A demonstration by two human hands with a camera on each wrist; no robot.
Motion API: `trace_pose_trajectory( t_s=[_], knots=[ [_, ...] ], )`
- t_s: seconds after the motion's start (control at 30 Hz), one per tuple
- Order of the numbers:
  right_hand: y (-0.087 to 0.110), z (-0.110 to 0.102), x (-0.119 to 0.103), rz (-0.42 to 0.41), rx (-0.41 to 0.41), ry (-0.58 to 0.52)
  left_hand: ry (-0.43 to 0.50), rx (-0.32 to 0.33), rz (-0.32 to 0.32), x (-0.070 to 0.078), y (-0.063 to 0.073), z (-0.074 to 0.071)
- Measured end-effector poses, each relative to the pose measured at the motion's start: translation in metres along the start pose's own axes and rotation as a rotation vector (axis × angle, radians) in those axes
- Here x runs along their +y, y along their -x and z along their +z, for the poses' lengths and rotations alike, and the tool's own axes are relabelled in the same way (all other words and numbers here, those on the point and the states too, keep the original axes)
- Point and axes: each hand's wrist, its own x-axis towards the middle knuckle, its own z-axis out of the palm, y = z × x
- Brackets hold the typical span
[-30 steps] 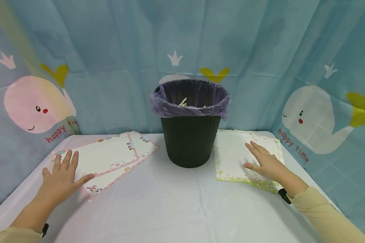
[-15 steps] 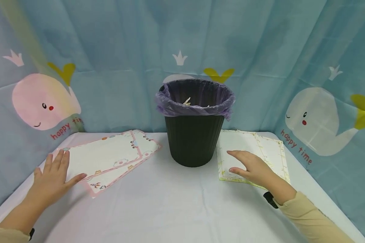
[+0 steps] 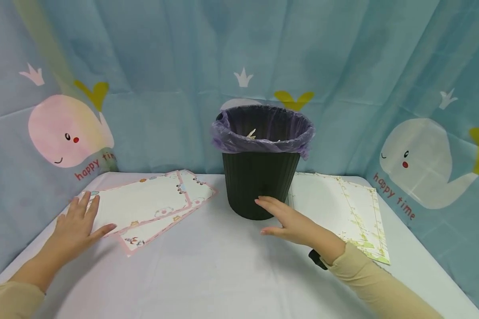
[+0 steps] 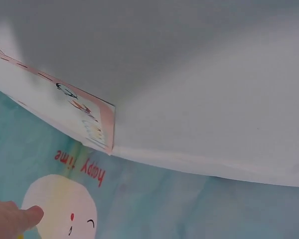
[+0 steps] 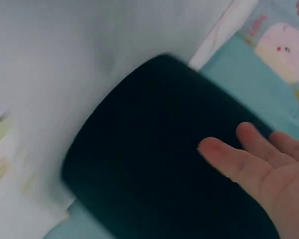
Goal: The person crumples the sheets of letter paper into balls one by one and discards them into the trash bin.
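Observation:
A black trash bin (image 3: 255, 184) with a purple plastic liner (image 3: 259, 144) over its rim stands at the back middle of the table; bits of pale scrap show inside. My right hand (image 3: 293, 223) is in front of the bin's lower part, fingers extended and holding nothing. In the right wrist view the bin (image 5: 154, 149) fills the middle, with the fingers before it. Over the near left edge of the pink-bordered paper sheets (image 3: 143, 201) hovers my left hand (image 3: 73, 226), its fingers spread and holding nothing.
Green-bordered paper sheets (image 3: 327, 204) lie overlapping to the right of the bin. A white cloth (image 3: 183, 279) covers the table. Behind and at both sides hangs a blue curtain (image 3: 163, 128) printed with whales.
My right hand has moved left, from above the green-bordered sheets to in front of the bin. The left hand stays near the pink-bordered sheets. The head view has shifted slightly.

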Motion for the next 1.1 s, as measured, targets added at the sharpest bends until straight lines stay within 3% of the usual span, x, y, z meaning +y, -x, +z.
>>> trace_pose_trajectory(
  t_s=[0.2, 0.33, 0.6, 0.8, 1.1],
  knots=[
    [-0.043, 0.022, -0.018, 0.044, -0.101, -0.159, 0.050, -0.088, -0.025, 0.003, -0.012, 0.007],
    [-0.079, 0.040, -0.026, 0.038, -0.119, -0.162, 0.092, -0.166, -0.082, -0.001, -0.020, 0.008],
    [-0.146, 0.068, -0.037, 0.085, -0.142, -0.193, 0.131, -0.260, -0.148, -0.015, -0.030, 0.010],
    [-0.186, 0.084, -0.041, 0.044, -0.181, -0.124, 0.155, -0.323, -0.177, -0.024, -0.035, 0.012],
    [-0.227, 0.105, -0.035, 0.116, -0.251, 0.072, 0.116, -0.372, -0.188, -0.031, -0.047, 0.015]
  ],
)
